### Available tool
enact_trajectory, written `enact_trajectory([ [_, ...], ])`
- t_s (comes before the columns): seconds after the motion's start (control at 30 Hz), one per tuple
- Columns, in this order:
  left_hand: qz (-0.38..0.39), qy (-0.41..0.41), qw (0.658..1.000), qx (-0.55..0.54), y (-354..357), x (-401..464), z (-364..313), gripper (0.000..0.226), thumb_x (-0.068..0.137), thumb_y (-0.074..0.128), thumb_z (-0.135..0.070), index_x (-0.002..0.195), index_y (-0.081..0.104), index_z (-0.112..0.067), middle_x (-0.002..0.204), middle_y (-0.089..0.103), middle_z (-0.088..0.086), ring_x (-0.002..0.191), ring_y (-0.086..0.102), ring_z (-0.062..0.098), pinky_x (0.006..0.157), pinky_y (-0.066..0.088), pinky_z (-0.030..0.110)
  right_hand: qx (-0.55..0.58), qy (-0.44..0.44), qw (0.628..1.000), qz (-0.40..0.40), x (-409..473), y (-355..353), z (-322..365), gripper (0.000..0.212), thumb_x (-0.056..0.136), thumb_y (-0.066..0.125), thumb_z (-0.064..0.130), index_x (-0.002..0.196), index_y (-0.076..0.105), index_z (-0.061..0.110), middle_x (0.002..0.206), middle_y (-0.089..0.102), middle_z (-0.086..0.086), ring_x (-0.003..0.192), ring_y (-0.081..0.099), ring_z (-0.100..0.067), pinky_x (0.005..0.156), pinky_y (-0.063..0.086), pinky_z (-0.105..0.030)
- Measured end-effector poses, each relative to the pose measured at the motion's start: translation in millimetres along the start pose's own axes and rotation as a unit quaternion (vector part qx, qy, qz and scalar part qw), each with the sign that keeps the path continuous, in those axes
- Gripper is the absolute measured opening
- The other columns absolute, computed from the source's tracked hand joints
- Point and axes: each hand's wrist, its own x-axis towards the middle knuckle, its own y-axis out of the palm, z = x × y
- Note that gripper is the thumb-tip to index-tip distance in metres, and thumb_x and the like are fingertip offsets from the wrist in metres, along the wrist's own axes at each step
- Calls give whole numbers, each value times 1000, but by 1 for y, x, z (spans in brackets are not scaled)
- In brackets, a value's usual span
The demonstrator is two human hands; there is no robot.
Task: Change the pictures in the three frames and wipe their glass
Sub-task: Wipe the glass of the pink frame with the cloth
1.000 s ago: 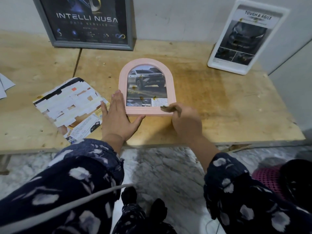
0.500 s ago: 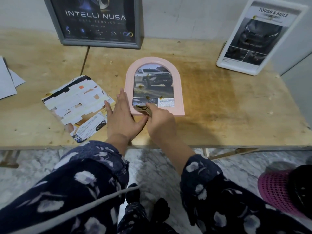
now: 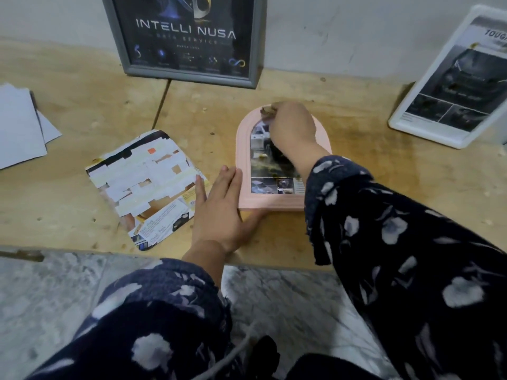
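A pink arched frame [image 3: 244, 160] with a car picture lies flat on the wooden table [image 3: 82, 111]. My left hand [image 3: 220, 212] rests flat, fingers spread, against the frame's lower left corner. My right hand [image 3: 292, 127] reaches over the glass to the top of the arch, fingers closed on a small brownish cloth [image 3: 267, 109]. My right forearm hides the frame's right side. A grey frame [image 3: 186, 37] with a dark "INTELLI NUSA" poster leans on the wall behind. A white frame [image 3: 452, 86] with a car advert leans at the far right.
A cut-up printed sheet [image 3: 142, 185] lies left of the pink frame near the table's front edge. White papers [image 3: 19, 127] sit at the far left. A marble floor [image 3: 55, 292] lies below the table edge.
My right hand has moved with the cloth from the frame's bottom edge up across the glass to the top of the arch. My left hand has stayed at the lower left corner.
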Motion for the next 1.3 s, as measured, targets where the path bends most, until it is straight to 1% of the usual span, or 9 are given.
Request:
enact_trajectory([
  [0.3,15,22,999,-27,6,3,4,92,82,22,-72,153,16,-12,160,15,2,148,11,14,119,-5,37,-203,-139,966,73,-35,16,-3,37,90,36,-2,121,52,10,122,55,-14,110,54,-32,66,39,-36],
  [0.47,11,20,999,-35,5,2,2,93,80,15,-73,153,19,-14,160,16,2,147,13,14,119,-4,37,-248,-135,952,115,-67,22,1,41,96,34,9,136,42,8,137,46,-14,124,48,-29,90,45,-36],
  [0.6,9,13,999,-27,3,1,1,96,79,11,-75,153,19,-15,160,16,1,147,14,14,120,-2,38,-252,-219,942,-25,-88,28,-14,28,83,43,4,86,71,6,78,66,-11,67,62,-27,56,43,-30],
  [0.67,9,11,1000,-24,3,1,1,95,78,11,-74,153,19,-15,160,16,1,147,13,14,119,-3,37,-260,-252,930,-58,-99,23,-18,26,78,44,3,70,68,4,61,62,-10,52,57,-27,48,40,-28],
  [0.8,6,12,1000,-24,3,1,0,92,81,17,-72,153,19,-14,160,17,2,147,12,15,120,-4,39,-207,-175,943,195,-85,2,-12,33,93,41,13,119,61,10,115,63,-8,104,59,-28,85,47,-34],
  [0.9,0,15,1000,-17,3,1,0,91,82,21,-72,152,20,-13,160,16,2,148,9,15,120,-4,42,-72,-79,949,297,-56,-30,-13,38,89,47,3,121,65,13,120,66,-8,103,61,-25,90,51,-31],
  [1.03,2,18,1000,-22,2,1,0,88,84,27,-73,153,17,-18,161,11,-3,148,6,12,119,-6,43,-9,-31,976,217,-17,-60,-6,49,88,42,-7,127,62,14,132,59,-6,112,56,-21,94,43,-26],
  [1.17,18,24,999,-15,3,2,2,87,82,21,-75,153,18,-23,160,10,-10,147,0,7,119,-7,45,-33,-37,997,54,7,-25,-4,38,91,48,6,122,64,19,122,65,-8,108,60,-29,91,49,-33],
  [1.3,19,14,999,-27,1,2,2,87,82,18,-76,154,15,-27,160,7,-14,146,-3,4,118,-10,44,-155,-92,982,64,-3,17,-12,38,92,40,5,125,56,11,128,57,-12,120,49,-32,93,44,-40],
])
